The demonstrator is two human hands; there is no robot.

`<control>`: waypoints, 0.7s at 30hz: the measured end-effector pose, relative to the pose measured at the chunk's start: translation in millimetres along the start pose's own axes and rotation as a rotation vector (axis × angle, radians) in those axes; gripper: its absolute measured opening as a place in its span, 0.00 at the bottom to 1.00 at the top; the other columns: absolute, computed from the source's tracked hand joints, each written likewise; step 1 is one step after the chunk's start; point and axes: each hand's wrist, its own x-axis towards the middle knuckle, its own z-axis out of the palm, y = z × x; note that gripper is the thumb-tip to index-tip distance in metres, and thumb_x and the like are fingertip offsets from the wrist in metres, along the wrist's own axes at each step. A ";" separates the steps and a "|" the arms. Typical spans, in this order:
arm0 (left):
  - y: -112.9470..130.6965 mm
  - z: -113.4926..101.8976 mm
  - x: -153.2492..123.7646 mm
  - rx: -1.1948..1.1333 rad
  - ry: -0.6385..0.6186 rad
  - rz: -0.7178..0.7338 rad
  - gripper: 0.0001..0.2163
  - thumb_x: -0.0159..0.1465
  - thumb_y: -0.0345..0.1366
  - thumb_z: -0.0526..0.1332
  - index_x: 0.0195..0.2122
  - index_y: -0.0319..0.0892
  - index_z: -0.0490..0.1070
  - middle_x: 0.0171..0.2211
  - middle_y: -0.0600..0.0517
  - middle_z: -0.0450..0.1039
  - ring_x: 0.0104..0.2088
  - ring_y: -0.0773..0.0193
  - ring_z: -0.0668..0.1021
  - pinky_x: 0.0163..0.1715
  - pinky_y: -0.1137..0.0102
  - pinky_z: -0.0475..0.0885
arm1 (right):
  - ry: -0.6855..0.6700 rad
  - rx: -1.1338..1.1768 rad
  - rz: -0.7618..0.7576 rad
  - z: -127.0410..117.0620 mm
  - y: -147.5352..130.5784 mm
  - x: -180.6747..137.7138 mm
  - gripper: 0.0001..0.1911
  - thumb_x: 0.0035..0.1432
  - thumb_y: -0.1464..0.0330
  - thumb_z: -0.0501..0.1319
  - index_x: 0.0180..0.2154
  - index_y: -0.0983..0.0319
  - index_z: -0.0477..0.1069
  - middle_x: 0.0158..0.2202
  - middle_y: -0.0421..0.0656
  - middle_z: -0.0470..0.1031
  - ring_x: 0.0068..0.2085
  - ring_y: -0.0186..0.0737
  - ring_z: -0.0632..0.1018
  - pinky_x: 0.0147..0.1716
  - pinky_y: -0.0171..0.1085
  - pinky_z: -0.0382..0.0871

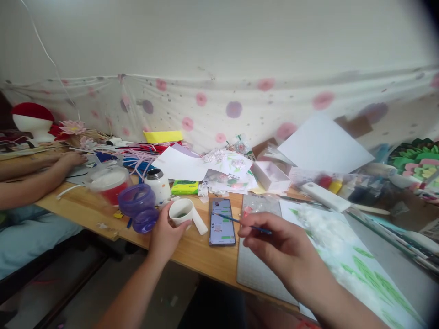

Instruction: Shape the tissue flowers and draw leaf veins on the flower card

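Observation:
My left hand (164, 233) is wrapped round a small white cup (181, 211) with a dark green liquid inside, held just above the wooden table (202, 256). Pinched in my right hand (274, 242) is a thin blue paintbrush (236, 221), whose tip points left over a smartphone (222, 222) lying face up with its screen lit. Under my right wrist lies a grey cutting mat (254, 269), and beside it a white sheet painted with green leaves (356, 265).
A purple plastic cup (139, 205), a white flask (157, 183) and a red-lidded tub (108, 183) stand left of the cup. Another person's arms (41, 171) rest on the table at far left. Papers, a white box (270, 176), paint bottles (331, 184) and craft scraps crowd the back.

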 end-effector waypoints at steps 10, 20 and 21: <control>34.0 -19.4 -33.8 0.131 -0.142 0.463 0.26 0.58 0.35 0.61 0.57 0.45 0.56 0.53 0.47 0.65 0.52 0.54 0.69 0.51 0.58 0.67 | 0.046 -0.084 -0.277 17.8 16.1 -1.6 0.08 0.60 0.72 0.58 0.39 0.57 0.74 0.27 0.36 0.76 0.30 0.30 0.76 0.32 0.29 0.70; 50.9 -20.9 -43.0 0.145 -0.171 0.595 0.27 0.58 0.30 0.59 0.58 0.45 0.54 0.53 0.48 0.65 0.53 0.57 0.70 0.52 0.63 0.66 | -0.015 -0.472 -0.423 30.2 23.1 2.6 0.08 0.62 0.73 0.54 0.40 0.63 0.71 0.33 0.44 0.75 0.33 0.37 0.75 0.33 0.34 0.67; 52.5 -20.7 -43.3 0.146 -0.172 0.601 0.27 0.58 0.30 0.59 0.58 0.45 0.54 0.53 0.48 0.65 0.53 0.57 0.70 0.52 0.63 0.66 | -0.040 -0.471 -0.397 30.8 24.3 1.5 0.08 0.62 0.73 0.54 0.38 0.63 0.71 0.31 0.44 0.74 0.32 0.37 0.74 0.32 0.34 0.66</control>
